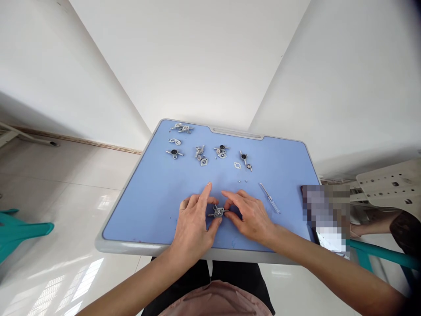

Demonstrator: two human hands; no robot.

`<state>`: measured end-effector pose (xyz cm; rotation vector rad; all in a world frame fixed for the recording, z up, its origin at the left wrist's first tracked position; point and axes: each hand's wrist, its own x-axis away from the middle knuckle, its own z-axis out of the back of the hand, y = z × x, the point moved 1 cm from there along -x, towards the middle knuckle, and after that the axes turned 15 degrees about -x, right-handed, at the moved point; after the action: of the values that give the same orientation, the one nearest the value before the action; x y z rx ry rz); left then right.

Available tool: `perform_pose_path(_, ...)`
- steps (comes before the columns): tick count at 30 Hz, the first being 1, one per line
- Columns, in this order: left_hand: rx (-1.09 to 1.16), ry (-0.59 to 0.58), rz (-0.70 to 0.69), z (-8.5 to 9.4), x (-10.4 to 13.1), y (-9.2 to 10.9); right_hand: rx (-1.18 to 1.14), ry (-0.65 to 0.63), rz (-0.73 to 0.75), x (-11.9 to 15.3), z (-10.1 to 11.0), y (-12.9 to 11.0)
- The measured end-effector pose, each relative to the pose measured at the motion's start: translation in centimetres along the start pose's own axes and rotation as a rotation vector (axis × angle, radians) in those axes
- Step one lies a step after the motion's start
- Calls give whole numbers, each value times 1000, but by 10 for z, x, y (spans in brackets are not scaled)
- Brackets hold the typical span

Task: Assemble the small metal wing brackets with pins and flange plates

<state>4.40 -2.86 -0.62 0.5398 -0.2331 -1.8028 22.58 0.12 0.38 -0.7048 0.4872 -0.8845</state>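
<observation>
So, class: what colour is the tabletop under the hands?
Light blue tabletop, with a grey rim; the head view shows it best.

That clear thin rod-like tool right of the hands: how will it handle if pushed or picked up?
The clear slim rod-shaped tool looks round, so a sideways push would probably roll it on the smooth blue plastic tabletop. Likely light and stiff. Lying flat and thin, it may be fiddly to pinch.

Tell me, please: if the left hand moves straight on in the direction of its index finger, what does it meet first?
Probably the two tiny screws, then the oval gasket. The left hand points up-right across bare blue table; depth is uncertain.
</observation>
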Motion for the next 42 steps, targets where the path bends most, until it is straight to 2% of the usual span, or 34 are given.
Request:
perform_pose_path(6, 9, -39, -18, 0, -2, -1, 58, 81, 100, 5, -6, 0)
perform_pose_path(12, 10, -48, -106, 4, -6, -3, 72, 102, 175, 6, -8, 2)
perform_pose_path(25, 65, -86, -171, 9, -7, -5, 35, 112, 174, 4, -6, 1)
perform_pose_path(42, 37, -45, -183, 6, -6, -4, 60, 137, 188, 4, -7, 1)
